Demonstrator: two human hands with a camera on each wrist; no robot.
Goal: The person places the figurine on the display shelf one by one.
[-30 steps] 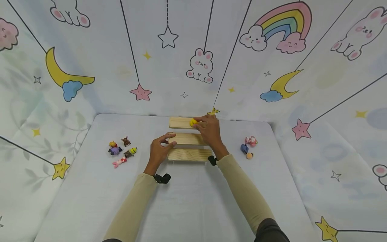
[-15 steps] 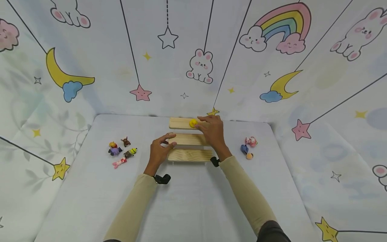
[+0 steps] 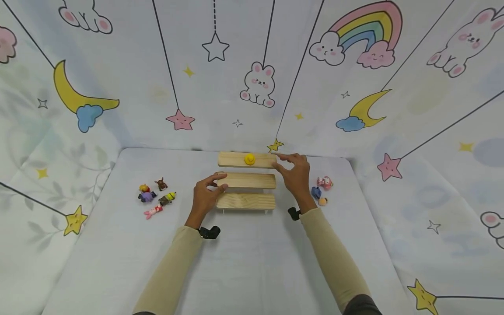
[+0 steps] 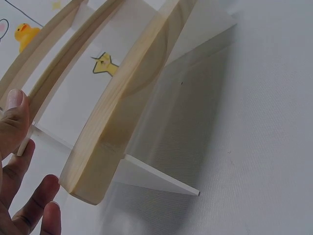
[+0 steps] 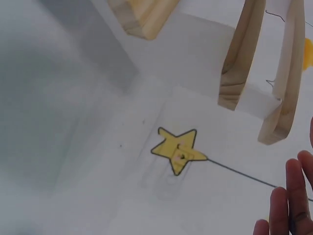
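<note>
A three-tier wooden display stand has a top shelf (image 3: 232,159), a middle shelf (image 3: 252,180) and a bottom shelf (image 3: 246,201). On the top shelf sits a yellow rubber duck (image 3: 250,159), seen side-on in the left wrist view. My left hand (image 3: 205,192) pinches the left end of the middle shelf between thumb and index finger; its other fingers (image 4: 36,198) spread below. At the top shelf's right end is my right hand (image 3: 296,175), holding nothing, with thumb and index finger apart and fingertips right by the corner. Its other fingers (image 5: 293,196) look straight in the right wrist view.
Several small character figurines (image 3: 153,197) lie on the white table (image 3: 244,262) left of the stand. More figurines (image 3: 323,183) lie at the right, behind my right wrist. A printed cloth backdrop (image 3: 157,87) rises behind the table. Clear supports (image 4: 156,176) carry the shelves.
My right hand has let go of the duck and moved right, to the end of the top shelf. The duck stays on that shelf. My left hand keeps its hold on the middle shelf.
</note>
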